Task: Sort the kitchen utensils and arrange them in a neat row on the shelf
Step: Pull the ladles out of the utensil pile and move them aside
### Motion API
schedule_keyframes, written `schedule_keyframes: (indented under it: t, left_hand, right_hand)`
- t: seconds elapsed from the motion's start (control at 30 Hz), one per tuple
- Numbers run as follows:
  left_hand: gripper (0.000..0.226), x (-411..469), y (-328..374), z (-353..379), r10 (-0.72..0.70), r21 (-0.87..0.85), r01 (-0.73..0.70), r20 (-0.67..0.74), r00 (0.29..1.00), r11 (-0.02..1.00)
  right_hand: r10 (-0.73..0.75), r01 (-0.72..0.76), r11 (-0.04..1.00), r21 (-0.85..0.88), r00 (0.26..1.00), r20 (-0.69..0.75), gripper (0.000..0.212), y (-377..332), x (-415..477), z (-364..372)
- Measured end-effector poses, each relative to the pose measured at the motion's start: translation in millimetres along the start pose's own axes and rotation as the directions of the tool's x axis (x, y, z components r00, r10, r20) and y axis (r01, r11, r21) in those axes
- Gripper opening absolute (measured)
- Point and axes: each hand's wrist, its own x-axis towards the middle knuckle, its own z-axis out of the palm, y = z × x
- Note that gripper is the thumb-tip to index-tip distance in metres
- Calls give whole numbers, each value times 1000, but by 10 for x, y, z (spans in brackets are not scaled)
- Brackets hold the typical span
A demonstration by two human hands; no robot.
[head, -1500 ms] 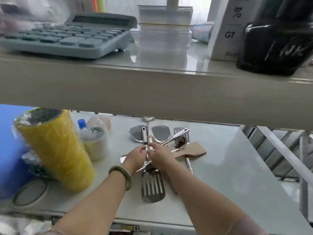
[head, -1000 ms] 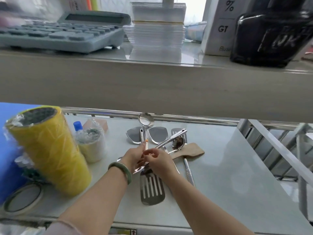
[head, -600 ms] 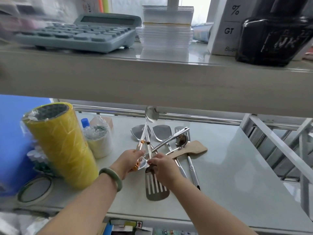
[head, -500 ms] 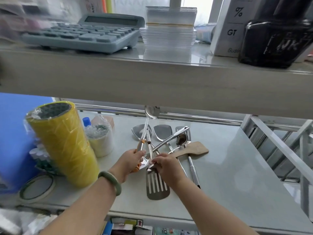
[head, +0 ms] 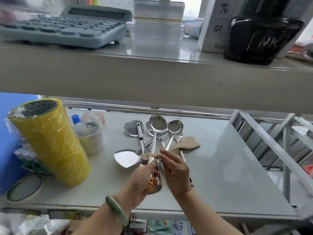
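Observation:
Steel utensils lie in a crossed heap on the white lower shelf [head: 228, 168]. My left hand [head: 140, 182] grips the orange-tipped handle of a large steel spoon [head: 157, 123], whose bowl points away from me. My right hand [head: 177, 170] pinches with thumb and forefinger at the handle end of a smaller spoon [head: 175, 127] lying beside it. Two steel turners [head: 133, 128] [head: 126, 157], a wooden spatula [head: 187, 143] and a slotted spatula [head: 156, 188], mostly hidden under my hands, lie around them.
A tall yellow stack of tape rolls [head: 49, 139], a wrapped white roll [head: 90, 137] and a flat tape ring [head: 23, 187] fill the shelf's left. The upper shelf board [head: 152, 78] overhangs, bearing a calculator [head: 67, 22] and a black ink bottle [head: 260, 31]. A metal frame [head: 271, 150] stands right.
The large spoon has been drawn out of the heap and now lies straight, bowl away from me. The smaller spoon has turned bowl-up beside it. My hands moved slightly nearer.

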Motion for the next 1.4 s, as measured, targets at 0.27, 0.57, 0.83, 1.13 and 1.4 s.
schedule_keyframes:
  t: [0.27, 0.57, 0.83, 1.13, 1.4]
  left_hand:
    - [18, -33, -170, 58, -118, -52, 124, 112, 987, 991]
    - [26, -20, -373, 365, -4, 204, -45, 234, 972, 978]
    - [25, 147, -445, 798, -185, 541, -14, 312, 932, 841]
    - [31, 348, -525, 831, 12, 853, -316, 342, 939, 416]
    - [19, 557, -210, 187, 427, 930, -279, 158, 890, 238]
  right_hand:
    - [163, -174, 981, 84, 980, 118, 26, 44, -149, -147]
    - [801, -876, 348, 333, 463, 381, 18, -230, 70, -357]
    - [892, -916, 255, 311, 347, 290, 15, -4, 208, -852]
    - [868, -859, 483, -172, 495, -36, 30, 826, 199, -1654]
    - [871, -809, 423, -408, 487, -62, 56, 1205, 146, -2150]
